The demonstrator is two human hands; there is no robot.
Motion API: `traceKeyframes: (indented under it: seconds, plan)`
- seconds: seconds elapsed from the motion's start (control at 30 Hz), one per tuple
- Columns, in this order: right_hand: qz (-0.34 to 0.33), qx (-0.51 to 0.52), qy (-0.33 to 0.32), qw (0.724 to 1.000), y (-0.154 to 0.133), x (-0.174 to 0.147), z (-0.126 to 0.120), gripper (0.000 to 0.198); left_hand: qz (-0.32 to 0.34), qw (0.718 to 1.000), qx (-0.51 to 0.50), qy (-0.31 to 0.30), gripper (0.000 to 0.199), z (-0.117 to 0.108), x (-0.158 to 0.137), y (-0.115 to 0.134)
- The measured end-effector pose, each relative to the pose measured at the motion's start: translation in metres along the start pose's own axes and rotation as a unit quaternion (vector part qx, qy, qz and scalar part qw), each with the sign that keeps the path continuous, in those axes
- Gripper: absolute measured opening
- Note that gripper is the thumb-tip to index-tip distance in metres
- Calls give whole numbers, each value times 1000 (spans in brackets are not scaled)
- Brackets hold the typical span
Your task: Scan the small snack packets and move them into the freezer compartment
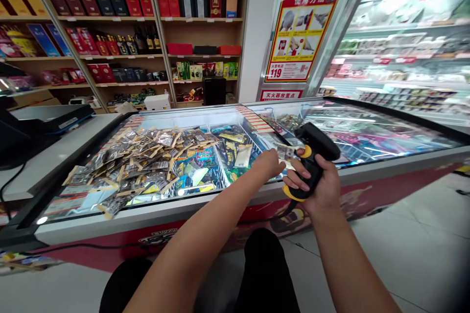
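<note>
Two hands were in view over the chest freezer (220, 200) when I logged this frame. I noted the right hand (319, 188) closed around the grip of a black and yellow barcode scanner (312, 156), fingers wrapped round the handle, the scanner head tilted up and toward the left, held just above the freezer's front rim. The left hand (270, 162) reached forward into the open freezer with fingers curled, pinching a small flat packet (285, 151) right in front of the scanner head; how firmly it gripped I could not tell, as the packet was mostly hidden by the fingers. Below that hand sat a wire basket divider (220, 168), with bright blue and yellow packets (235, 151) on both sides of it. Further left I recorded a heaped pile of silver and tan packets (135, 161) filling that end of the freezer. The sliding glass lid (367, 132) covered the right half. Beyond the freezer stood wooden shelves of boxed bottles (110, 0), and a red poster (306, 19) hung on the pillar. A grey counter (55, 151) lay at the left.
</note>
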State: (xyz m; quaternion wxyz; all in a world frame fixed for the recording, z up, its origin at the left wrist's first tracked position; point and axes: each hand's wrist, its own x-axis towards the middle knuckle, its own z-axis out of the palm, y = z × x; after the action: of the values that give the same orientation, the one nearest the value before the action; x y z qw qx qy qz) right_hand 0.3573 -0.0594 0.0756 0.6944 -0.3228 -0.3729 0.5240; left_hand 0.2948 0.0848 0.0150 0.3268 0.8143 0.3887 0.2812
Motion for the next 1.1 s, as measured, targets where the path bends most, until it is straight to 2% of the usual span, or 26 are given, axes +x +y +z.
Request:
traceKeyframes:
  seconds: [0.03, 0.13, 0.2, 0.3, 0.37, 0.43, 0.53, 0.63, 0.8, 0.97, 1.1]
  plan:
    - [12, 4, -3, 1000, 2, 1, 0, 25, -1, 998, 69, -2, 38, -9, -8, -2]
    - [28, 3, -14, 1000, 11, 3, 1, 24, 17, 971, 231, 58, 38, -51, -29, -24]
    - [33, -6, -17, 999, 17, 4, 3, 23, 5, 942, 314, 116, 38, -88, -40, -48]
    - [49, 5, -16, 999, 27, 7, 7, 22, -15, 904, 386, 182, 51, -144, -52, -89]
    - [62, 14, -17, 998, 34, 9, 10, 21, -54, 900, 400, 167, 60, -173, -58, -110]
    - [69, 7, -25, 997, 40, 11, 13, 23, -77, 902, 406, 124, 59, -190, -62, -121]
    - [65, -16, -39, 997, 49, 13, 15, 28, -58, 897, 429, 88, 52, -196, -66, -126]
    - [52, -29, -39, 997, 51, 10, 15, 29, -27, 891, 442, 96, 50, -191, -68, -126]
    - [9, -38, 7, 999, 30, 2, -4, 30, 15, 918, 372, 135, 48, -188, -75, -136]
    - [-39, -87, 91, 991, -14, 11, -60, 25, 45, 919, 368, 138, 46, -186, -81, -146]
    - [-25, -135, 142, 980, -42, 33, -126, 17, 56, 914, 376, 142, 47, -183, -82, -150]
